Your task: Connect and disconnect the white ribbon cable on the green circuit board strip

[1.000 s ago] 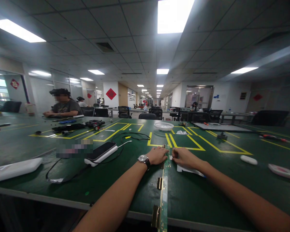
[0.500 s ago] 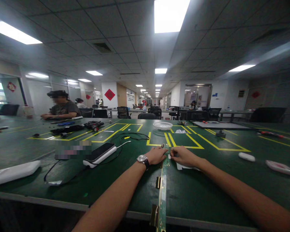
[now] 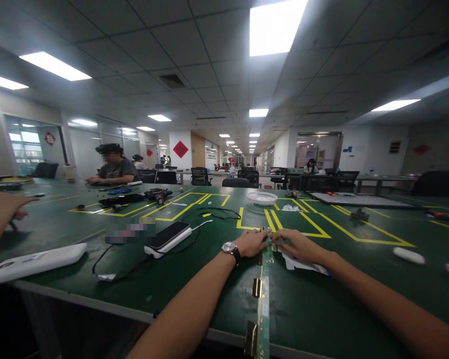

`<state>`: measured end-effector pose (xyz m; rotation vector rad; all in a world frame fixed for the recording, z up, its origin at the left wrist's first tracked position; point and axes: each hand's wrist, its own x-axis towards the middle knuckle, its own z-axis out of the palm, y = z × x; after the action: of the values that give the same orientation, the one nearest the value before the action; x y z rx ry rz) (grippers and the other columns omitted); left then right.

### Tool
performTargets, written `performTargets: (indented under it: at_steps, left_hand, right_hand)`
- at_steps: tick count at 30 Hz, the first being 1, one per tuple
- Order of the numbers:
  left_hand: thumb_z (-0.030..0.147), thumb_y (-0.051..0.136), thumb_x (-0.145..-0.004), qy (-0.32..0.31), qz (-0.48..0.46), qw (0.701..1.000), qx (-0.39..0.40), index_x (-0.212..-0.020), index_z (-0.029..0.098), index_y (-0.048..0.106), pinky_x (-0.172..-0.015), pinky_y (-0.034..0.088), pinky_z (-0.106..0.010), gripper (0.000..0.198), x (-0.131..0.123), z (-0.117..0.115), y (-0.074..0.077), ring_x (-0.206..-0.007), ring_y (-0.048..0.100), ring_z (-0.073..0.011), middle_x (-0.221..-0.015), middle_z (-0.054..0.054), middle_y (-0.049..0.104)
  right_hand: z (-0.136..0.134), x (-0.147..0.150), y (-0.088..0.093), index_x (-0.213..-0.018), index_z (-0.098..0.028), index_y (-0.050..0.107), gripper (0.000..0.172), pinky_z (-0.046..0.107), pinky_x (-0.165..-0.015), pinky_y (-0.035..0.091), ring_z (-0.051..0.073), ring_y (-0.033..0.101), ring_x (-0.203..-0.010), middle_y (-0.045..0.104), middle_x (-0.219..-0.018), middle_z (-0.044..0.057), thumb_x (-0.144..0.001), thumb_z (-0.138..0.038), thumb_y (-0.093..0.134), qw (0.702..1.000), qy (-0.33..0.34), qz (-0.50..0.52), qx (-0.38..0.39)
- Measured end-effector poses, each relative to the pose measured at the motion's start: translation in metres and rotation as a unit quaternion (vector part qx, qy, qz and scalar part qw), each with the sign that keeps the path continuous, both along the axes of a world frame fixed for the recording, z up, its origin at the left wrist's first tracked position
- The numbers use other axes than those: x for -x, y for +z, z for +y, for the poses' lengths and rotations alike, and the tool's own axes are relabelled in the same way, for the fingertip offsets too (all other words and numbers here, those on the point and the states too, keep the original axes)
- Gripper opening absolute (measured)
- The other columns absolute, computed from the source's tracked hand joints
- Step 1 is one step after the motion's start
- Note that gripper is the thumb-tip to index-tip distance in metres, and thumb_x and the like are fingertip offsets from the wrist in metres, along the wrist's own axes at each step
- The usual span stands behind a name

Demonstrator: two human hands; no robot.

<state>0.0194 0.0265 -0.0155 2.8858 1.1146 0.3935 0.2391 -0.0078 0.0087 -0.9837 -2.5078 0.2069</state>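
A long, narrow green circuit board (image 3: 264, 299) runs from beyond the table's near edge toward the middle, with dark, gold-edged flaps along its left side. My left hand (image 3: 251, 243), wearing a wristwatch (image 3: 229, 247), is closed on the board's far end from the left. From the right, my right hand (image 3: 297, 244) touches the same end, thumb and fingers drawn together; anything small between them is hidden. Under that hand and wrist lies a white sheet (image 3: 303, 264) with an irregular edge.
Left of my arms, a phone (image 3: 169, 235) lies on a white block with a cable. A white device (image 3: 37, 262) sits farther left, near another person's hand (image 3: 7, 207). Ahead is a clear plastic basket (image 3: 262, 198); a white oval object (image 3: 408, 255) lies right. Someone sits across (image 3: 115, 169).
My view has turned left, shifting everything rightward in the picture. My right hand's fingers have uncurled somewhat over the board's far end. Another person's hand has come in at the left.
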Motion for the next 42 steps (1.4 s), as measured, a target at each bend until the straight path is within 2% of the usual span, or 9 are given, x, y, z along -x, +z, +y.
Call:
performTargets:
  at_steps: [4,10,12,14,19,23,29,42]
  left_hand:
    - [0.032,0.031,-0.101,0.025,-0.017,0.999,-0.042,-0.143,0.022,0.034,-0.099,0.042,-0.044,0.044,0.003,-0.001,0.003,-0.122,0.051,-0.0268,-0.136,-0.011,0.054]
    - [0.031,0.035,-0.101,0.062,0.007,0.994,-0.094,-0.135,0.024,0.046,-0.094,0.045,-0.043,0.037,0.004,-0.006,0.009,-0.116,0.053,-0.026,-0.128,-0.008,0.06]
    - [0.03,0.036,-0.1,0.069,0.003,0.992,-0.107,-0.132,0.023,0.049,-0.093,0.045,-0.043,0.036,0.004,-0.007,0.009,-0.114,0.053,-0.0259,-0.126,-0.008,0.061]
    - [0.029,0.036,-0.1,0.078,-0.006,0.99,-0.12,-0.131,0.023,0.052,-0.093,0.046,-0.042,0.035,0.003,-0.006,0.01,-0.113,0.054,-0.0257,-0.123,-0.008,0.062]
    - [0.027,0.037,-0.1,0.091,-0.013,0.987,-0.133,-0.129,0.022,0.054,-0.092,0.046,-0.04,0.034,0.003,-0.008,0.011,-0.111,0.055,-0.0251,-0.119,-0.008,0.063]
    - [0.028,0.039,-0.099,0.087,0.008,0.989,-0.122,-0.127,0.022,0.055,-0.092,0.046,-0.041,0.032,0.001,-0.011,0.012,-0.112,0.054,-0.0257,-0.12,-0.008,0.063]
    - [0.027,0.04,-0.098,0.079,0.013,0.992,-0.098,-0.128,0.021,0.054,-0.093,0.046,-0.043,0.033,-0.002,-0.009,0.01,-0.114,0.053,-0.0269,-0.122,-0.01,0.062]
    - [0.031,0.043,-0.097,0.075,0.023,0.995,-0.065,-0.128,0.022,0.054,-0.097,0.044,-0.045,0.035,-0.004,-0.011,0.007,-0.116,0.052,-0.0281,-0.124,-0.009,0.061]
  right_hand:
    - [-0.001,0.007,-0.005,-0.109,-0.021,0.067,0.034,0.034,-0.101,0.043,0.019,0.06,-0.111,0.067,-0.119,0.007,-0.087,-0.015,0.042,0.999,0.047,-0.009,0.008]
    - [0.012,0.0,-0.012,-0.112,-0.021,0.067,0.037,0.032,-0.098,0.044,0.02,0.062,-0.107,0.069,-0.116,0.006,-0.085,-0.015,0.043,0.998,-0.014,-0.053,-0.003]
    - [0.02,-0.01,-0.014,-0.113,-0.021,0.067,0.038,0.032,-0.098,0.043,0.02,0.061,-0.108,0.068,-0.117,0.007,-0.084,-0.014,0.044,0.994,-0.069,-0.081,-0.018]
    - [0.027,-0.021,-0.016,-0.114,-0.02,0.066,0.037,0.034,-0.098,0.043,0.023,0.06,-0.11,0.067,-0.119,0.009,-0.085,-0.016,0.044,0.981,-0.152,-0.116,-0.034]
    - [0.036,-0.039,-0.017,-0.111,-0.017,0.067,0.035,0.046,-0.089,0.045,0.031,0.06,-0.107,0.065,-0.116,0.016,-0.089,-0.025,0.041,0.914,-0.348,-0.201,-0.05]
    - [0.027,-0.033,-0.012,-0.115,-0.015,0.064,0.035,0.053,-0.086,0.044,0.036,0.057,-0.111,0.062,-0.119,0.019,-0.091,-0.028,0.041,0.87,-0.433,-0.235,-0.031]
    - [0.016,-0.018,-0.008,-0.118,-0.012,0.061,0.036,0.056,-0.091,0.04,0.035,0.055,-0.114,0.06,-0.122,0.022,-0.094,-0.023,0.036,0.854,-0.456,-0.249,-0.022]
    - [0.012,-0.018,-0.008,-0.124,-0.01,0.057,0.042,0.059,-0.09,0.041,0.038,0.051,-0.116,0.055,-0.126,0.025,-0.093,-0.022,0.031,0.864,-0.443,-0.238,0.005]
